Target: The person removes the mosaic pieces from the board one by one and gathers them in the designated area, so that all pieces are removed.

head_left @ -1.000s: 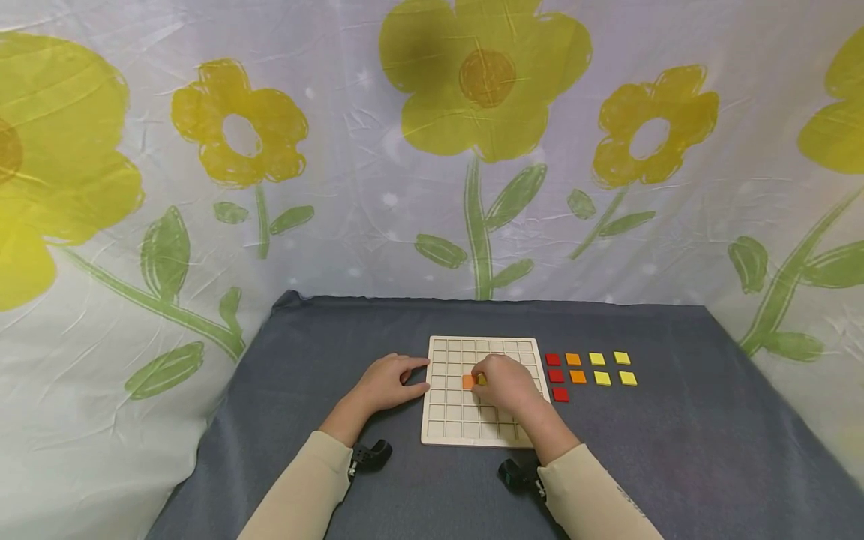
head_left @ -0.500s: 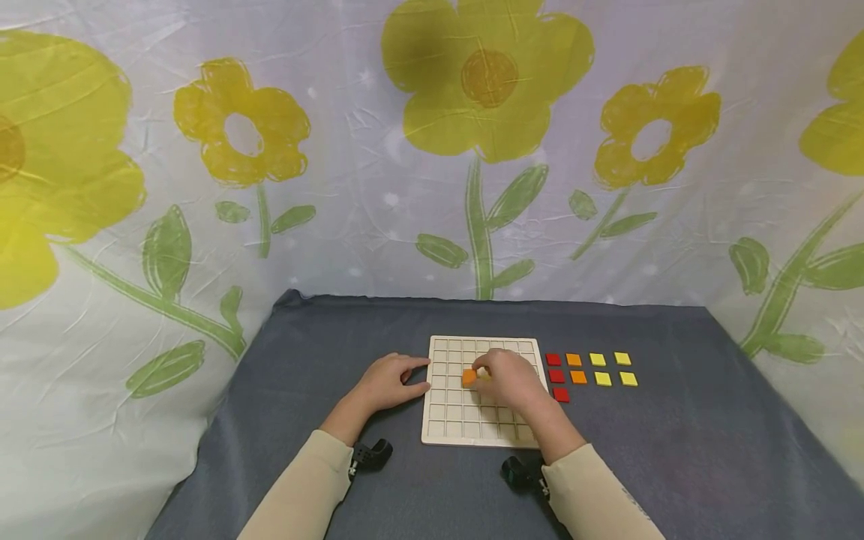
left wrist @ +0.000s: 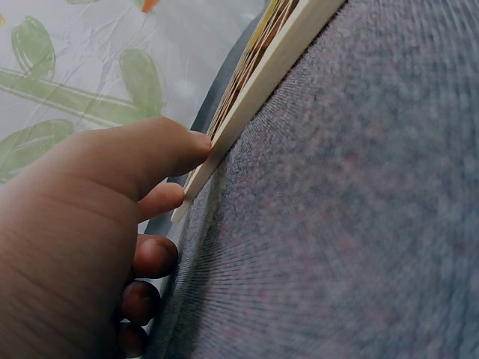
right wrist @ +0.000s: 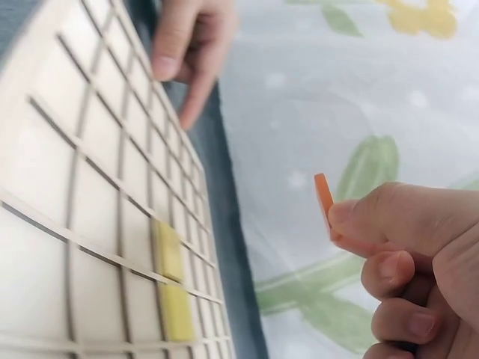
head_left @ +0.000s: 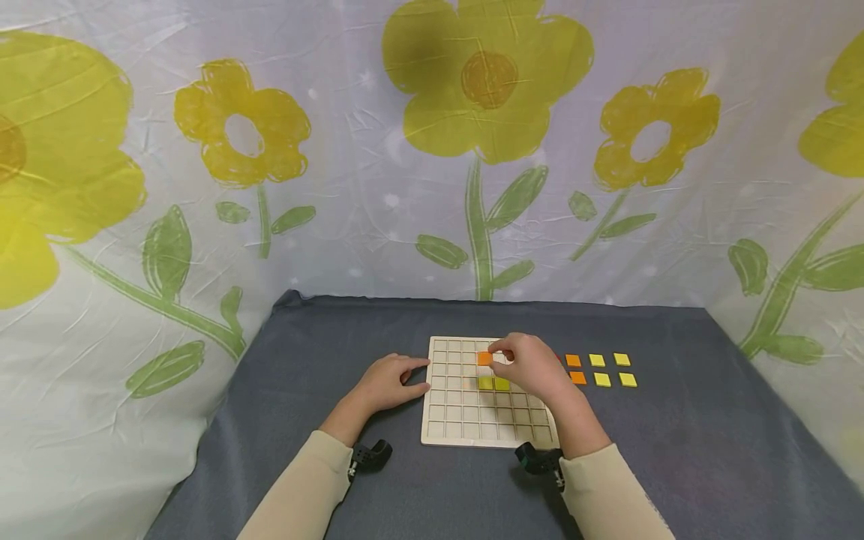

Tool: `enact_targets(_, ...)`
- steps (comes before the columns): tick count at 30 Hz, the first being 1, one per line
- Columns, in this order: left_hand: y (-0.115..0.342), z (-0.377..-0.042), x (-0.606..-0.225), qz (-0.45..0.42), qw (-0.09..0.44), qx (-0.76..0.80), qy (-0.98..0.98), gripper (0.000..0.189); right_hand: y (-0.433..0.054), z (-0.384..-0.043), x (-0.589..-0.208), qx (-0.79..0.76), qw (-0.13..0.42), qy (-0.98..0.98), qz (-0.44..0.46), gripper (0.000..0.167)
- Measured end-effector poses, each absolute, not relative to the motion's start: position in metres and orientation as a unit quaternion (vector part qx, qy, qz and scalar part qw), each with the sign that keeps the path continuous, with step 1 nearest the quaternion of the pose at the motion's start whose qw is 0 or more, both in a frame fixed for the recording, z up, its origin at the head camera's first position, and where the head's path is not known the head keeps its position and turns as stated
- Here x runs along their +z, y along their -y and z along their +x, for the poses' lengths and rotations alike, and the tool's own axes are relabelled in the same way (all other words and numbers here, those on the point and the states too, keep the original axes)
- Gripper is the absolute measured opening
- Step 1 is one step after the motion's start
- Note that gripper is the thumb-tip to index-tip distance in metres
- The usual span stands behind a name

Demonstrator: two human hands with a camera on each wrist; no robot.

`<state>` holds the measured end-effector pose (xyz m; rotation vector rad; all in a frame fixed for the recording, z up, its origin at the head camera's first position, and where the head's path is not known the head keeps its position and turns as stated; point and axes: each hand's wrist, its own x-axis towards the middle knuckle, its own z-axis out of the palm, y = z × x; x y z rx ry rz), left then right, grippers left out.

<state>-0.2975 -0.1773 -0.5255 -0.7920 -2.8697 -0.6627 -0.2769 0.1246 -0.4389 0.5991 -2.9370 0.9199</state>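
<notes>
Between thumb and forefinger, my right hand (head_left: 533, 365) pinches an orange square tile (head_left: 484, 358). In the right wrist view the orange tile (right wrist: 324, 198) is tilted and raised clear of the pale wooden grid board (head_left: 445, 412). Two yellow square tiles (head_left: 486, 383) lie side by side in cells near the board's middle. My left hand (head_left: 383, 384) is at the board's left edge. Seen from the left wrist, its thumb and forefinger touch the board's side (left wrist: 258, 86), while the other fingers curl loosely.
Two orange tiles (head_left: 572, 360) lie on the dark grey cloth (head_left: 675, 442) right of the board. Several yellow tiles (head_left: 597, 360) sit beside them in rows. A curtain (head_left: 351, 225) with printed flowers hangs behind the table.
My right hand has lifted the orange tile from its cell and carried it up and to the right. Two yellow tiles are now uncovered, and the hand hides the red tiles. My left hand stays still.
</notes>
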Motion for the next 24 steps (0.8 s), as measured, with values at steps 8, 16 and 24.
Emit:
enact_targets(8,0.178,-0.298,-0.527,-0.258,0.045,-0.219,0.940,0.049,-0.148,-0.277,-0.425,0.331,0.000,0.926,0.179,0.025)
enact_targets(16,0.178,-0.298,-0.529,-0.254,0.044,-0.225,0.940,0.049,-0.176,-0.279,-0.418,0.366,-0.021,0.919,0.143,0.028)
enact_targets(24,0.178,-0.299,-0.530,-0.255,0.045,-0.224,0.939,0.050,-0.202,-0.280,-0.415,0.369,-0.024,0.921,0.124,0.030)
